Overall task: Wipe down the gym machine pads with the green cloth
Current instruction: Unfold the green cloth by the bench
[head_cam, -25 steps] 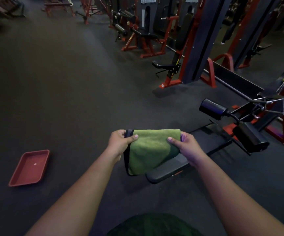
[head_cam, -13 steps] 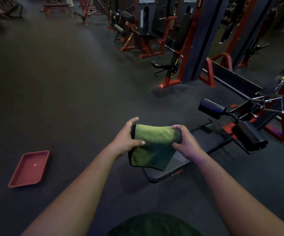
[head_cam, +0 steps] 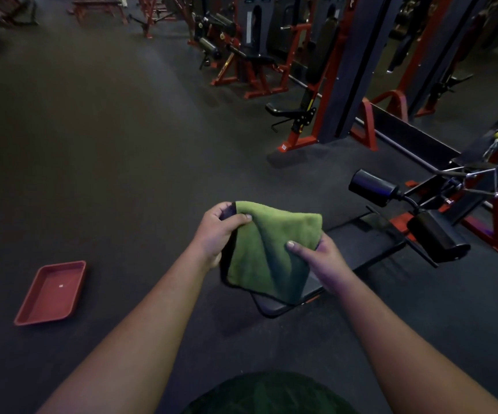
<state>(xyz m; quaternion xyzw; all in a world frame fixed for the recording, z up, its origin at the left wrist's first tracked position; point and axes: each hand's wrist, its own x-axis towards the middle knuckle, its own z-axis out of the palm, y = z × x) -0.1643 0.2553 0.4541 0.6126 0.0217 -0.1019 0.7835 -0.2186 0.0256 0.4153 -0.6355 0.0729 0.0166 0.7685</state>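
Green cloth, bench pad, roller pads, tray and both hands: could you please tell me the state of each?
green cloth: folded, held in the air
left hand: pinching the cloth
right hand: pinching the cloth
bench pad: flat, bare
roller pads: bare, untouched
red tray: on floor

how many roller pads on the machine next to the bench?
2. One black roller pad sits farther from the camera, past the end of the bench pad; the other roller pad sits nearer, right of the bench. Others may be hidden behind the frame.
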